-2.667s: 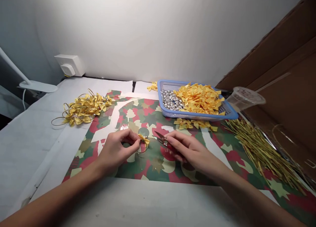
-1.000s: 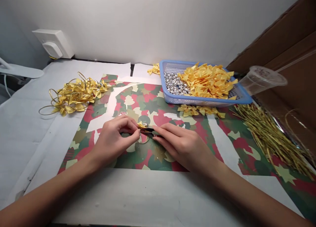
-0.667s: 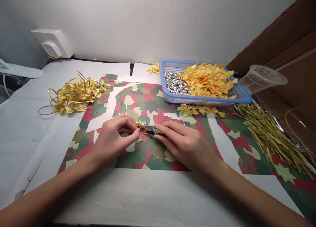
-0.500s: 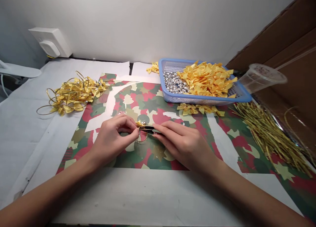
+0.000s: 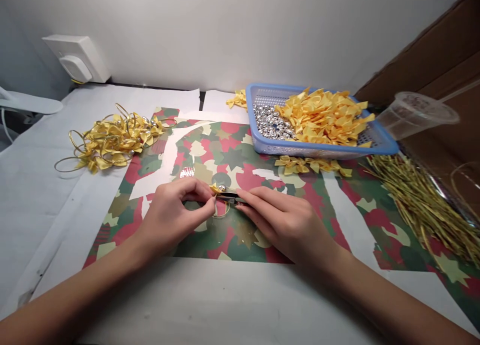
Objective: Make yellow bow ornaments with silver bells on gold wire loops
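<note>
1. Two hands close together on the centre of the camo-print paper (image 5: 232, 157). L hand (image 5: 170, 217) pinches a gold wire ring (image 5: 221, 216) at its yellow satin bow (image 5: 215, 188), w/ a silver bell (image 5: 222, 187) beside it.
2. R hand (image 5: 287, 226) grips small snips (image 5: 229, 197), long axis roughly L–R, tips pointing left at bow, right by L fingertips.
3. Farther: blue plastic basket (image 5: 322, 152) w/ loose bows (image 5: 322, 120), bells (image 5: 270, 122); finished rings pile (image 5: 112, 142) far L; gold wire strands (image 5: 420, 205) far R.
</note>
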A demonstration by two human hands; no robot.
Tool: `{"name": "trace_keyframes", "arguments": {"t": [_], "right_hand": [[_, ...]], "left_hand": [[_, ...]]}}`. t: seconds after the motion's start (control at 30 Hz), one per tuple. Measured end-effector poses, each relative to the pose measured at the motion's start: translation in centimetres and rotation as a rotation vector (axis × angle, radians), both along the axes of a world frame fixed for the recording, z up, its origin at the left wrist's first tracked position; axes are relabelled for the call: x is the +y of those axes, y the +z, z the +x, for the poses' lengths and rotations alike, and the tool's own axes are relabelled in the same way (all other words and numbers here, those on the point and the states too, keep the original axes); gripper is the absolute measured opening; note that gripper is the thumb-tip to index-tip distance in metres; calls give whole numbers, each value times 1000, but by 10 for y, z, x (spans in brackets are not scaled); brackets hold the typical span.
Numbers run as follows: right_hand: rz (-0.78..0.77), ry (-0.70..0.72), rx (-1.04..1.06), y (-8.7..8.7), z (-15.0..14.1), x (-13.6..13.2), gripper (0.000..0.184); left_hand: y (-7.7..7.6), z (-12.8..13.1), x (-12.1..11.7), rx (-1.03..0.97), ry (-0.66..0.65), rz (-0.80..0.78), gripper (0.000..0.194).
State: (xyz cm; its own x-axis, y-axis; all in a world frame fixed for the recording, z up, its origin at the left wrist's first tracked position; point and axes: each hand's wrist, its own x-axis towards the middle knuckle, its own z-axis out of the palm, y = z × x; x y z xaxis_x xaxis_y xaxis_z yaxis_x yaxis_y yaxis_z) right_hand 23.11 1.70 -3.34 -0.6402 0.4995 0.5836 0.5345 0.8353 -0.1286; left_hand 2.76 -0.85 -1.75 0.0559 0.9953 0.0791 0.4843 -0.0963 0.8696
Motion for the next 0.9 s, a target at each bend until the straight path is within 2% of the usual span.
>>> {"name": "trace_keyframes", "arguments": {"t": [0.4, 0.67, 0.9], "right_hand": [[0, 16, 35, -1, 3, 0, 14], [-72, 68, 47, -4, 8, 0, 27], [-122, 56, 38, -1, 8, -2, 37]], "left_hand": [[-2, 2, 0, 75, -17, 66, 16], [-3, 2, -1, 133, -8, 107, 17], [-3, 3, 0, 146, -12, 114, 18]]}}
